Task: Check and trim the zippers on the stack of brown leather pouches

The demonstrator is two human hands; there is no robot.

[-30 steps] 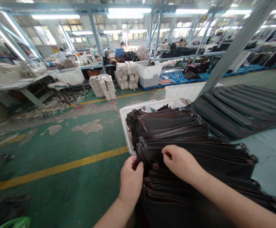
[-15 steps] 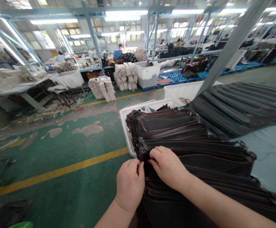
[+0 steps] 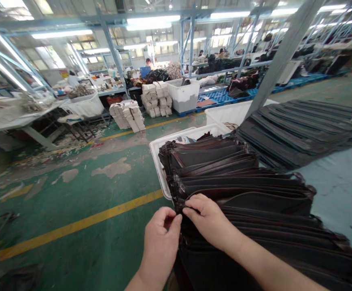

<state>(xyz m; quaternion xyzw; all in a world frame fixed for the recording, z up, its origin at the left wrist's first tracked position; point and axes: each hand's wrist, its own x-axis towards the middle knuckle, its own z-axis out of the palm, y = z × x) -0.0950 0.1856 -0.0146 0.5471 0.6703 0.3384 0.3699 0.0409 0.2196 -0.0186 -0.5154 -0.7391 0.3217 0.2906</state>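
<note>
Overlapping rows of black sheet-like panels (image 3: 255, 242), with dark brown showing along some edges, spread in front of me to the right. My right hand (image 3: 204, 216) lies over their left ends and pinches the corner of one black panel. Just to its left is my left hand (image 3: 162, 238), thumb and forefinger brought together at the same corner. The fingertips of both hands nearly meet there. What exactly lies between the left fingertips is mostly hidden. Crinkled, shiny dark material (image 3: 176, 184) runs along the panel ends just beyond the hands.
Beyond the panels stands a white bin (image 3: 157, 161). Flat dark grey pieces (image 3: 303, 129) lie in a row on a pale blue surface (image 3: 342, 190) at right, near a slanting metal post (image 3: 282, 60). Bundled white stacks (image 3: 129, 116) stand on the green floor (image 3: 103, 226).
Both hands have shifted slightly left and down in the view. The left thumb and forefinger now form a more rounded loop. The whole view has moved a little.
</note>
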